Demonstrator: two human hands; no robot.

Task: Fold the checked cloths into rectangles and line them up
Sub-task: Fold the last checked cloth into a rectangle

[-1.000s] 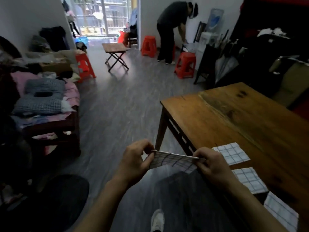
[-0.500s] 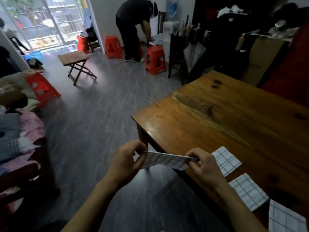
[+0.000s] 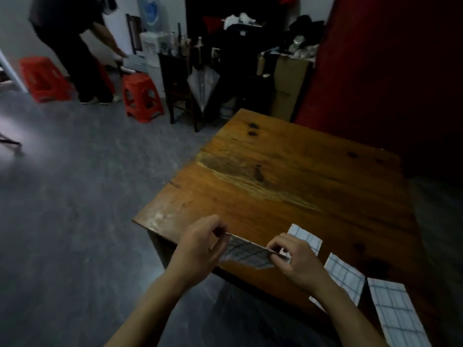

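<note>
A folded white cloth with dark checks (image 3: 246,252) hangs stretched between my two hands, just above the near left corner of the wooden table (image 3: 288,176). My left hand (image 3: 200,244) pinches its left end and my right hand (image 3: 293,259) pinches its right end. Three folded checked cloths lie in a row along the table's near edge: one (image 3: 307,237) partly behind my right hand, a second (image 3: 347,279) to its right, and a third (image 3: 393,314) at the lower right.
Grey floor lies to the left of the table. A person in dark clothes (image 3: 75,46) bends over near two red stools (image 3: 141,96). A dark chair with an umbrella (image 3: 203,83) and cluttered boxes stand beyond the table's far end.
My view has swung to the right and both hands have carried the stretched cloth from over the floor to above the table's near corner. The three folded cloths lie as before.
</note>
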